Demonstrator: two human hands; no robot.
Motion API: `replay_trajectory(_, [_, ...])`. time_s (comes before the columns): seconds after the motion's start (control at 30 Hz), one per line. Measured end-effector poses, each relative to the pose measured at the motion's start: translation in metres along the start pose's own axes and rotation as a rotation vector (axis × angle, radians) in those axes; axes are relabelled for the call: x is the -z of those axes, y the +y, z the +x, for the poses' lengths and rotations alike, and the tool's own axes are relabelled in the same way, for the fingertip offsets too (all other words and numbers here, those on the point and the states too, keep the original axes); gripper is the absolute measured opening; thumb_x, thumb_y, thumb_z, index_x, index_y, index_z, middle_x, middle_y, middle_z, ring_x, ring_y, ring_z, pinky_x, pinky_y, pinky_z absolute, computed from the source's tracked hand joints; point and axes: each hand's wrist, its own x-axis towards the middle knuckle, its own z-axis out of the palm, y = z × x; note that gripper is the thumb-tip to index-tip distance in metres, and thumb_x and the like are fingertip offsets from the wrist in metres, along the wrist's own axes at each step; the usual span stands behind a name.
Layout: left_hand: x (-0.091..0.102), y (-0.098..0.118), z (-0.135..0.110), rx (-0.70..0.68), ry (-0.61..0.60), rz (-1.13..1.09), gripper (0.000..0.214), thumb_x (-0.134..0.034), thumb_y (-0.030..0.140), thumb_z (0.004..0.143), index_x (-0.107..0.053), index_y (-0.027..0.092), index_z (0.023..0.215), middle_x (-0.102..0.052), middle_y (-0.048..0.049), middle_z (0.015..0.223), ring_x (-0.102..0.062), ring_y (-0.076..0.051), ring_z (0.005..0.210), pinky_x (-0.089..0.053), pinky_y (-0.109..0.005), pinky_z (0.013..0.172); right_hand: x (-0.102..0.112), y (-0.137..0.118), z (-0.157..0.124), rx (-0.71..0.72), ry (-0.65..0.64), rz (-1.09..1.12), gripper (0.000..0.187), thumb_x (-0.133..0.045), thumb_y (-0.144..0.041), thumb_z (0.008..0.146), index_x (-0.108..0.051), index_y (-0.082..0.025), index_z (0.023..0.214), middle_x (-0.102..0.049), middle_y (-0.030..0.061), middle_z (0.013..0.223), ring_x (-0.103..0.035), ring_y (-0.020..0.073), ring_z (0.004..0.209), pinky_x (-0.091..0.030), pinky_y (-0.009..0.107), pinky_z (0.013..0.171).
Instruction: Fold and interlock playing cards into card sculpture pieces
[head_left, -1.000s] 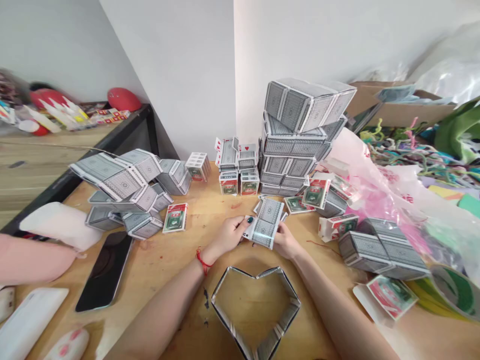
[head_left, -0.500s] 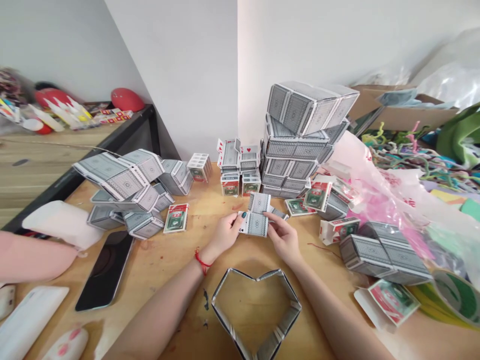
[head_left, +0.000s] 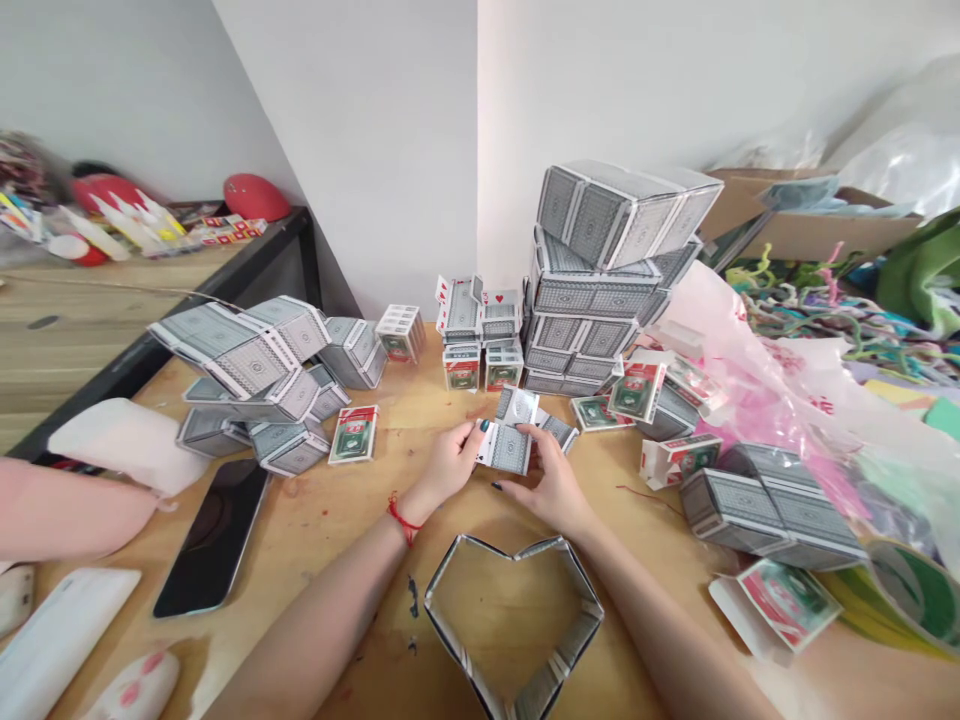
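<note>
Between left hand and right hand, playing cards | left pinching their left end, right spread wide, fingertips at right edge | heart-shaped frame bodyward of the hands | my worry: one-sided pinch letting cards skew if the right pushes

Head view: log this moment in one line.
left hand: pinching grey-patterned paper playing cards | right hand: open, at the cards | grey heart-shaped card frame: on brown wooden tabletop

Left hand pinching, right hand with thumb and fingers parted, forearms angled inward
</note>
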Motion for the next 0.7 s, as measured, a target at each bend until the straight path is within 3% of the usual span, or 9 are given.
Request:
replay_trajectory(0.17, [-0.0023, -0.0025, -0.0026, -0.05, -0.052, 0.03, 0.038, -0.036, 0.042, 0.086, -0.043, 0.016, 0.06, -0.044, 0.003, 0.053, -0.039, -0.009, 0.052, -0.03, -0.022, 0.049, -0.0079, 0.0064, 0.0009, -0.047, 0.105, -0.055, 0.052, -0.068, -0.022, 0.063, -0.046, -0.023, 0.11, -0.055, 0.0088, 0.106, -0.056, 0.0249, 0.094, -0.049, 0.04, 0.077])
replay_trajectory(0.43, [-0.0068, -0.0049, -0.0029, -0.024, -0.091, 0.036, 0.039, -0.031, 0.043, 0.088, -0.043, 0.016, 0.063, -0.046, 0.0019, 0.056, -0.041, -0.009, 0.052, -0.03, -0.023, 0.05, -0.0074, 0.0057, 0.0029, -0.174, -0.015, 0.455, 0.056, -0.072, -0.023, 0.06, -0.041, -0.023, 0.106, -0.063, 0.0039, 0.092, -0.064, 0.0193, 0.083, -0.054, 0.032, 0.072])
replay_trajectory(0.7, [-0.0078, -0.008, -0.0017, 0.0, -0.117, 0.027, 0.042, -0.029, 0.047, 0.087, -0.048, 0.015, 0.068, -0.051, -0.0004, 0.062, -0.043, -0.011, 0.057, -0.032, -0.023, 0.051, -0.0079, 0.0064, 0.0017, -0.192, -0.001, 0.484, 0.057, -0.074, -0.023, 0.058, -0.042, -0.022, 0.106, -0.063, 0.0049, 0.092, -0.064, 0.0202, 0.082, -0.055, 0.033, 0.072])
